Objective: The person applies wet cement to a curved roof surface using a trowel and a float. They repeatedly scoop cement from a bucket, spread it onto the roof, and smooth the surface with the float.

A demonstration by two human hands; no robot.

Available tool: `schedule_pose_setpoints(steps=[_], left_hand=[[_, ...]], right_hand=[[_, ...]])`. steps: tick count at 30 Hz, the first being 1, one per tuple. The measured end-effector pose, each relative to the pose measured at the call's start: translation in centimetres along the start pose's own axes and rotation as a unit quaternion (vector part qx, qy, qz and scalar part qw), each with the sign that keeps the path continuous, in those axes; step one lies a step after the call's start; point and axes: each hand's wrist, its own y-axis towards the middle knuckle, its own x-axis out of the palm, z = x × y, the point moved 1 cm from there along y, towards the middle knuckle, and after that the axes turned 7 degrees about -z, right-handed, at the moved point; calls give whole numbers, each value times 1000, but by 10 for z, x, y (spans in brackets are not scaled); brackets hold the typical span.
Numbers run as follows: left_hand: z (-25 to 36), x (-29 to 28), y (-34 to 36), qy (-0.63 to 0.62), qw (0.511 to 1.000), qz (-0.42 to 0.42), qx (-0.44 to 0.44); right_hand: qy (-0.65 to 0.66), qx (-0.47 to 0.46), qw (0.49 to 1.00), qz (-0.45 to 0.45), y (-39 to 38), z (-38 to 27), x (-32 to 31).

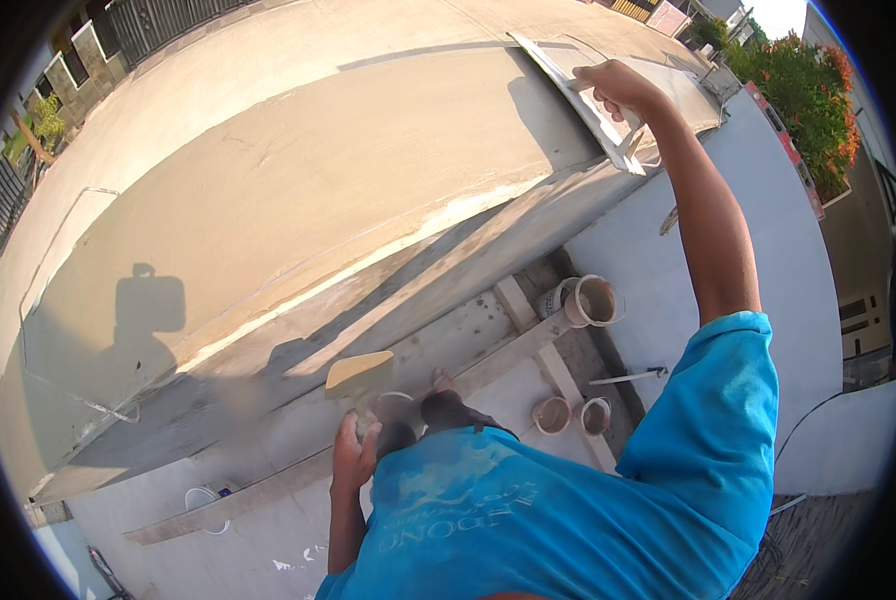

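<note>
My right hand (618, 92) grips the handle of a long, pale flat float (543, 65), whose blade lies on or just over the smooth, wet-looking render (398, 140) at the far right end of the raised ledge. My left hand (356, 445), down by my legs at lower centre, is closed on a trowel (358, 368) with a broad, pale yellowish blade held clear of the render. A long pale edge (428, 216) runs along the near side of the ledge, above a shaded wall face. My shadow falls across the render at the left.
Several buckets (595, 298) stand below the ledge on the right, beside wooden planks (515, 303) and a white pipe (618, 378). A white wall (768, 250) rises at the right, with a flowering bush (798, 110) behind it. A metal gate (153, 30) is at the far upper left.
</note>
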Motion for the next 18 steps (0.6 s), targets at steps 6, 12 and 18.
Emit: schedule_pose_setpoints(steps=[6, 12, 18], left_hand=[[-7, -5, -1, -13, 999, -33, -39], [11, -31, -1, -62, 995, -77, 11], [-10, -43, -12, -72, 995, -65, 35]], right_hand=[[87, -70, 992, -55, -47, -94, 52], [64, -107, 987, -106, -98, -199, 107], [38, -170, 972, -155, -132, -291, 161]])
